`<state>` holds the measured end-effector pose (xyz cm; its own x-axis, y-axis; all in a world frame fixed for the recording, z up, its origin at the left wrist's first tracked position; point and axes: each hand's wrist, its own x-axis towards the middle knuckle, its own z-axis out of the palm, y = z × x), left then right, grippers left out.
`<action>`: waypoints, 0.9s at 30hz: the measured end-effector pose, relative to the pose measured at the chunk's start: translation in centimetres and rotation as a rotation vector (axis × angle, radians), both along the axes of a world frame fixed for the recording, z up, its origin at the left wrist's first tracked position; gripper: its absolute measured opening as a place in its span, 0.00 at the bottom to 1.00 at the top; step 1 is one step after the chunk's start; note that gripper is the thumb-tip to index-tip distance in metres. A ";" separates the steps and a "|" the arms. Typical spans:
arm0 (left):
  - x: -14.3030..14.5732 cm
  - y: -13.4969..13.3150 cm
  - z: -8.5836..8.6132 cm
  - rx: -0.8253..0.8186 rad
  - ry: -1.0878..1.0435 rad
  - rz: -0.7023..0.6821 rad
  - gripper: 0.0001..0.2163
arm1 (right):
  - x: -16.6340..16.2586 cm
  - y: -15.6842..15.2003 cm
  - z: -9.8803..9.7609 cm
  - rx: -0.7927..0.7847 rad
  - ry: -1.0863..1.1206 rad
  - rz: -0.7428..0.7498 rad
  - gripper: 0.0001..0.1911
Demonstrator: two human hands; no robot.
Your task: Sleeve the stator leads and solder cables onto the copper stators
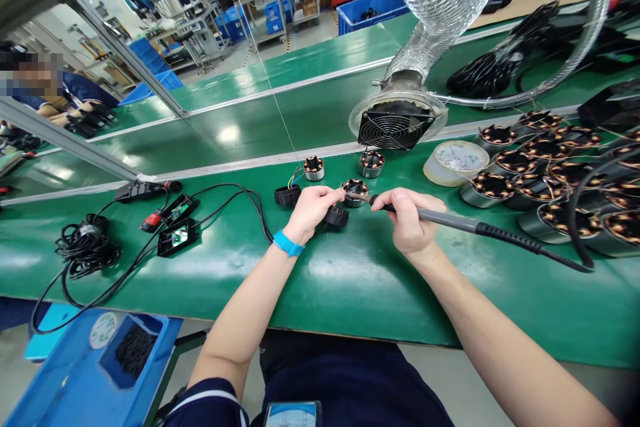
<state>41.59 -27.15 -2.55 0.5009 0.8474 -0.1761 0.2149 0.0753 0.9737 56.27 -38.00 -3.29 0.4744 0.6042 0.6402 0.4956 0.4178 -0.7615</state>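
My right hand (410,220) is closed around a black soldering iron (465,224), whose tip touches a small motor stator (355,191) with copper windings on the green bench. My left hand (313,210) is pinched beside that stator, fingers together at its rim; what they hold is too small to make out. A blue band circles my left wrist. Two black plastic holders (287,195) lie by my left hand. Two more stators (314,168) stand a little farther back.
A fume extractor fan (395,125) on a silver duct hangs behind the work. Several stators (545,177) crowd the right side beside a tape roll (455,161). Circuit boards (179,236) and coiled black cable (86,248) lie left. A blue bin (90,373) sits below. Another person sits at the far left.
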 end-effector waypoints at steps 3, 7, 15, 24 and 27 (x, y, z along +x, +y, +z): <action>0.0 0.0 0.0 -0.003 0.000 0.003 0.17 | 0.1 0.0 -0.3 -0.005 0.053 -0.035 0.23; 0.1 0.0 -0.1 -0.015 -0.013 0.010 0.16 | 0.2 0.1 -0.7 0.038 0.101 -0.071 0.23; 0.2 -0.2 0.3 -0.016 -0.009 0.018 0.18 | 0.2 0.6 -0.5 0.011 -0.020 -0.071 0.22; 0.2 -0.2 0.2 0.001 -0.016 0.032 0.19 | 0.8 1.5 -0.9 -0.035 -0.161 -0.026 0.11; 0.2 -0.2 0.2 0.013 -0.009 0.034 0.19 | 1.0 1.9 -1.2 -0.064 -0.251 -0.008 0.14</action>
